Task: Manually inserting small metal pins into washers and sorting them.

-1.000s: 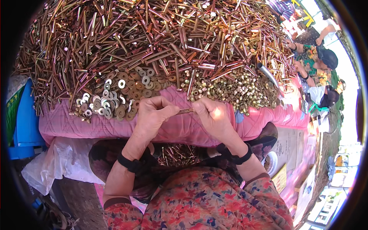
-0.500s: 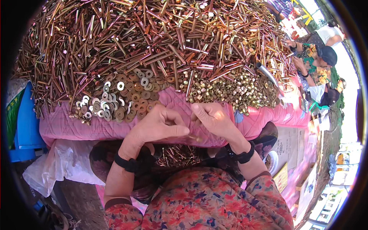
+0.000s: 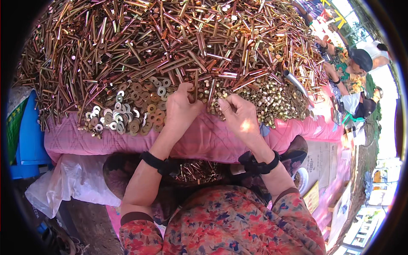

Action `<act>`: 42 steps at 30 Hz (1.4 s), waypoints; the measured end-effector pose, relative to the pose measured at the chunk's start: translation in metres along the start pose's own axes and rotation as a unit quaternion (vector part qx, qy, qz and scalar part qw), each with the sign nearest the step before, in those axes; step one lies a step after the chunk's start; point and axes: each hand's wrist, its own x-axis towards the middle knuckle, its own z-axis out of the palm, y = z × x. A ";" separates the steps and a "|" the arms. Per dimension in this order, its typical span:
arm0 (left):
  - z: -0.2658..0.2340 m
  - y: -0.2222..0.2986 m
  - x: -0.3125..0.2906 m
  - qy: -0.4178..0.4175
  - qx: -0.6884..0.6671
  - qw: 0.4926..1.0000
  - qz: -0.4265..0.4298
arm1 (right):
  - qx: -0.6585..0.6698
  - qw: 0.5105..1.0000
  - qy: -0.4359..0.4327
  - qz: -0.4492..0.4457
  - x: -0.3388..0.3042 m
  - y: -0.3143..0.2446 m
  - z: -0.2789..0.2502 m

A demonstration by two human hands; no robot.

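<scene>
Metal tube [image 3: 196, 80] is newly pinched by left hand [image 3: 180, 108]; right hand [image 3: 242, 114] has moved forward, grip unclear.

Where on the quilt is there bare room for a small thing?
The pink quilt is bare along its near edge between the left hand and right hand, and, leftward, in front of the washers. Farther back it is crowded with washers, small brass-coloured pieces and metal tubes.

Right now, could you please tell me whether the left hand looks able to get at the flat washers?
Probably yes: the left hand is just beside the flat washers, which lie largely uncovered, with nothing visible between. Whether it grips the nearby metal tube is unclear.
</scene>
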 end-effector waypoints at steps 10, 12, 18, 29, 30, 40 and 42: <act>-0.009 0.001 -0.024 -0.009 0.159 0.985 0.061 | -0.091 0.995 -0.029 -0.035 0.001 0.002 0.017; -0.016 0.002 -0.024 0.003 0.190 0.979 0.069 | -0.079 0.996 -0.026 -0.044 0.001 0.002 0.020; -0.070 -0.007 -0.020 -0.027 -0.409 0.897 -0.163 | -0.066 0.990 -0.085 -0.089 -0.001 -0.011 0.035; -0.095 -0.008 -0.021 0.048 -0.596 0.754 -0.271 | -0.133 0.969 -0.161 -0.131 -0.012 -0.023 0.078; -0.094 -0.010 -0.023 0.031 -0.593 0.758 -0.272 | -0.140 0.969 -0.152 -0.136 -0.012 -0.022 0.077; -0.053 0.000 -0.047 -0.061 -0.401 0.887 -0.222 | 0.172 0.984 0.041 0.034 -0.001 -0.030 0.053; -0.051 0.003 -0.048 -0.071 -0.411 0.876 -0.240 | 0.184 0.982 0.033 0.008 -0.005 -0.029 0.054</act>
